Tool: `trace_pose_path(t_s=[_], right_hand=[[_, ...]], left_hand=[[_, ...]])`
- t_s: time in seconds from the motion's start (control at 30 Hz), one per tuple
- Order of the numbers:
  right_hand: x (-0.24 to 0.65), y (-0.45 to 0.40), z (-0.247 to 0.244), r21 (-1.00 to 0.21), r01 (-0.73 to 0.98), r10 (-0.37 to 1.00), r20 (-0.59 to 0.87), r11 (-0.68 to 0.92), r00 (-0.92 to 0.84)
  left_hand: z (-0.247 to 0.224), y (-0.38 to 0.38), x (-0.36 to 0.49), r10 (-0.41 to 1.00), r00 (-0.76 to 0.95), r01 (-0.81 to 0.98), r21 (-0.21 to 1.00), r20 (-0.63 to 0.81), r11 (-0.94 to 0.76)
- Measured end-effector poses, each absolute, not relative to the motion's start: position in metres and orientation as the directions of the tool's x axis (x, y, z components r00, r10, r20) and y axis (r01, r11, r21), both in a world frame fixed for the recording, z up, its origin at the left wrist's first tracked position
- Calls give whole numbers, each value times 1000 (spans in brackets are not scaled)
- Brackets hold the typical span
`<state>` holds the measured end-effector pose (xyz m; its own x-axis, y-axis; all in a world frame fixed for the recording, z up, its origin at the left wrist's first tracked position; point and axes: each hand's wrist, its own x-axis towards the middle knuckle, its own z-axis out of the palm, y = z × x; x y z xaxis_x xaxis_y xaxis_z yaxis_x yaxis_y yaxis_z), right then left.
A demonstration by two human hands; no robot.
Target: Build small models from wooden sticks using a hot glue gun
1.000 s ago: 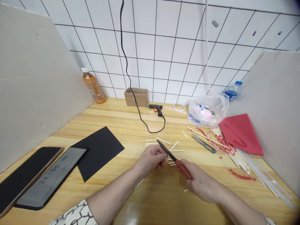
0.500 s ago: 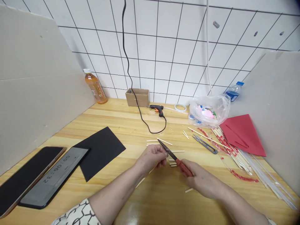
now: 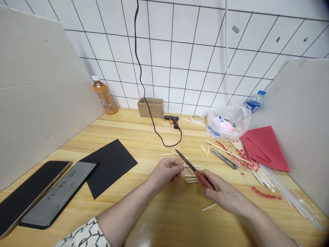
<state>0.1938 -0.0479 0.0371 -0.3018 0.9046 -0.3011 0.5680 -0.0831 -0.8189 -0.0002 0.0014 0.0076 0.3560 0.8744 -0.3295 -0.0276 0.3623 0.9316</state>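
Note:
My right hand [image 3: 218, 190] grips scissors [image 3: 197, 173] by their red handles. The dark blades look closed and point up and left, their tip just beyond my left fingers. My left hand [image 3: 169, 171] is closed in a pinch close beside the blades; whatever lies between its fingertips is too small or hidden to make out. Around both hands lie short pale wooden sticks [image 3: 191, 176], some partly covered by the scissors. Another stick [image 3: 209, 207] lies by my right wrist.
Farther back are a glue gun [image 3: 171, 120] with a black cord, a cardboard box [image 3: 151, 107], and a plastic bag [image 3: 228, 121]. Thread snips [image 3: 224, 158] and red paper [image 3: 267, 147] lie right. Black paper [image 3: 110, 168] and two phones [image 3: 59, 195] [image 3: 31, 195] lie left.
The scissors and my right hand have shifted slightly right and down. A short stick piece now lies near the snips. The stick end that showed below my left wrist is no longer visible.

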Motion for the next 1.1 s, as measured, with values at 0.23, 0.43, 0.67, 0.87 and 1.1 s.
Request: trace_pose_path(t_s=[0.23,0.43,0.67,0.87,1.1], right_hand=[[193,-50,34,-899,422,856,-304,-112,-419],[198,-54,34,-883,464,851,-298,-74,-431],[205,-61,28,-843,525,842,-365,-117,-397],[209,-62,41,-840,518,810,-413,-162,-416],[237,-47,33,-623,782,951,-222,32,-216]], left_hand=[[13,-1,0,882,324,-11,931,-341,364],[15,-2,0,886,324,-19,933,-333,358],[15,-3,2,886,330,-35,933,-327,357],[14,-1,-1,891,336,-86,933,-304,351],[14,0,-2,889,321,-125,916,-326,381]])
